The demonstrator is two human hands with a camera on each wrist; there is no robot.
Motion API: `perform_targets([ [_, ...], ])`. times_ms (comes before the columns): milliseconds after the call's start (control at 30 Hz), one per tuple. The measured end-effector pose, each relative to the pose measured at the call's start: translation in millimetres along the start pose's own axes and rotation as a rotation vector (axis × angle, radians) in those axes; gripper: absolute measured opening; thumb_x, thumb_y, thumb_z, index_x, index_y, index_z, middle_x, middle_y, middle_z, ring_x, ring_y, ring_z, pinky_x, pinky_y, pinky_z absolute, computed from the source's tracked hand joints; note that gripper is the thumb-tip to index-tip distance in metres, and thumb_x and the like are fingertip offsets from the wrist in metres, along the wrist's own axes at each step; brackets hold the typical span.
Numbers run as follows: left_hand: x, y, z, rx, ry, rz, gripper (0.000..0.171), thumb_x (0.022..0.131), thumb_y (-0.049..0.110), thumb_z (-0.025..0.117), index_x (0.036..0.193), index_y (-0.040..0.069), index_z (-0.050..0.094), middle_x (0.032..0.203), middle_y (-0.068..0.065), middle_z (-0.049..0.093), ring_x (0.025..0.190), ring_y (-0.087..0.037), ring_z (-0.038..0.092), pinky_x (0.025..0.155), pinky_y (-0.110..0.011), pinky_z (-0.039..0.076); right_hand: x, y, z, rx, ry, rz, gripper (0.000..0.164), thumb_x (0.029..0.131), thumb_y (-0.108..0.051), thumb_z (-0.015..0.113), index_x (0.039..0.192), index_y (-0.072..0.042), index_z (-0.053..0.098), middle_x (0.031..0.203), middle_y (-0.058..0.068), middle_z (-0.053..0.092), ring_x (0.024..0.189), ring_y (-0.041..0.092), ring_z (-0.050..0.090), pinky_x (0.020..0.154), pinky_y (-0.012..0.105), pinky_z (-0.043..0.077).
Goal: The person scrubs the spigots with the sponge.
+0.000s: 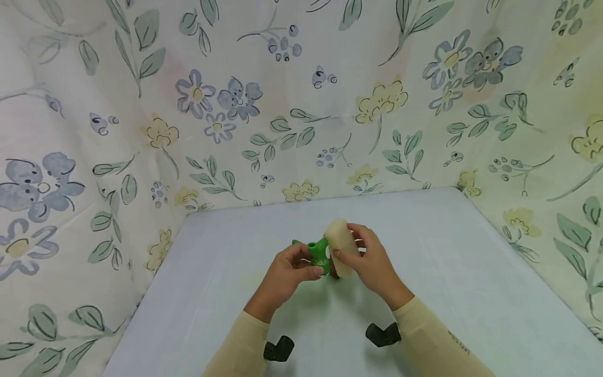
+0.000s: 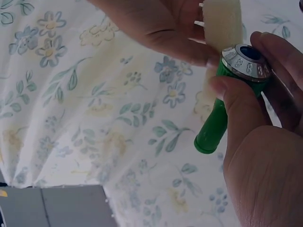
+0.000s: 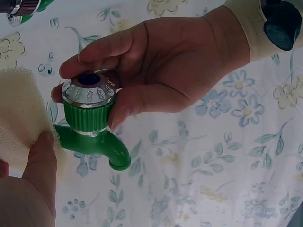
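My left hand [image 1: 293, 268] holds a small green tap [image 1: 319, 250] between thumb and fingers above the table. In the left wrist view the tap [image 2: 212, 126] shows a silver collar with embossed marks around a dark round opening. A curved green spout bends away from its ribbed body [image 3: 87, 117] in the right wrist view. Close by on the right, my right hand [image 1: 374, 264] grips a thick cream sponge [image 1: 340, 242], its thumb on the near face. The sponge stands on edge against the tap's green stem. Something brown, partly hidden, shows below the sponge.
Under both hands lies a pale table [image 1: 221, 251]. Floral cloth [image 1: 292, 94] hangs behind it and at both sides. Black angular pieces [image 1: 279, 349] sit at the wrists over beige sleeves [image 1: 240, 340]. A dark and silver object [image 3: 23, 7] is cut off in the right wrist view's corner.
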State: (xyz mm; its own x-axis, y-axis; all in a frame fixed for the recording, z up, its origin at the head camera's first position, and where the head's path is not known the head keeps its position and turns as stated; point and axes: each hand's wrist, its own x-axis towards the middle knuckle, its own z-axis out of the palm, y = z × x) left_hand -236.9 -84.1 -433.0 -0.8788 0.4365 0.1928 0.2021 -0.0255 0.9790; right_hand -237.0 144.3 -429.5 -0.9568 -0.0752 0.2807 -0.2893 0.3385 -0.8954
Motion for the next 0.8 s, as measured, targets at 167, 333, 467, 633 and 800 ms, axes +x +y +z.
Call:
perform_targets([
  [167, 1.2, -1.5, 0.3, 0.011, 0.008, 0.003, 0.028, 0.081, 0.017, 0.079, 0.1, 0.008, 0.059, 0.106, -0.016, 0.061, 0.092, -0.032, 0.066, 0.078, -0.042, 0.056, -1.9, -1.2, 1.8, 0.014, -0.019, 0.018, 0.07, 0.083, -0.046, 0.073, 0.14, -0.02, 0.043, 0.122, 0.003, 0.047, 0.107, 0.023, 0.048, 0.084, 0.042, 0.047],
  [333, 3.1, -2.7, 0.9, 0.018, 0.039, -0.017, 0.028, 0.081, 0.015, 0.079, 0.1, 0.007, 0.06, 0.105, -0.017, 0.061, 0.091, -0.031, 0.066, 0.078, -0.041, 0.056, -6.8, -3.0, 7.8, 0.034, -0.045, 0.0, 0.067, 0.084, -0.045, 0.073, 0.139, -0.021, 0.044, 0.121, 0.001, 0.048, 0.108, 0.021, 0.047, 0.085, 0.041, 0.047],
  [467, 3.0, -2.3, 1.1, 0.012, 0.061, -0.052, 0.027, 0.082, 0.01, 0.077, 0.101, 0.004, 0.06, 0.106, -0.018, 0.06, 0.092, -0.03, 0.065, 0.078, -0.041, 0.056, -12.2, -6.5, 14.0, 0.067, -0.081, -0.01, 0.066, 0.083, -0.044, 0.073, 0.139, -0.024, 0.044, 0.121, 0.0, 0.048, 0.109, 0.023, 0.047, 0.085, 0.043, 0.047],
  [633, -0.6, 8.2, 2.8, 0.01, 0.059, -0.073, 0.023, 0.084, 0.003, 0.073, 0.101, -0.001, 0.057, 0.108, -0.02, 0.058, 0.095, -0.03, 0.065, 0.08, -0.041, 0.055, -17.1, -11.1, 19.1, 0.107, -0.118, -0.019, 0.062, 0.084, -0.044, 0.073, 0.137, -0.03, 0.044, 0.122, -0.002, 0.049, 0.108, 0.023, 0.049, 0.085, 0.044, 0.047],
  [800, -2.3, 15.1, 3.3, 0.025, 0.093, -0.061, 0.019, 0.085, 0.006, 0.073, 0.099, 0.003, 0.059, 0.107, -0.016, 0.061, 0.093, -0.028, 0.066, 0.08, -0.04, 0.055, -19.4, -21.2, 19.3, 0.182, -0.203, -0.074, 0.058, 0.085, -0.032, 0.075, 0.135, -0.03, 0.046, 0.121, 0.0, 0.052, 0.109, 0.024, 0.051, 0.087, 0.046, 0.047],
])
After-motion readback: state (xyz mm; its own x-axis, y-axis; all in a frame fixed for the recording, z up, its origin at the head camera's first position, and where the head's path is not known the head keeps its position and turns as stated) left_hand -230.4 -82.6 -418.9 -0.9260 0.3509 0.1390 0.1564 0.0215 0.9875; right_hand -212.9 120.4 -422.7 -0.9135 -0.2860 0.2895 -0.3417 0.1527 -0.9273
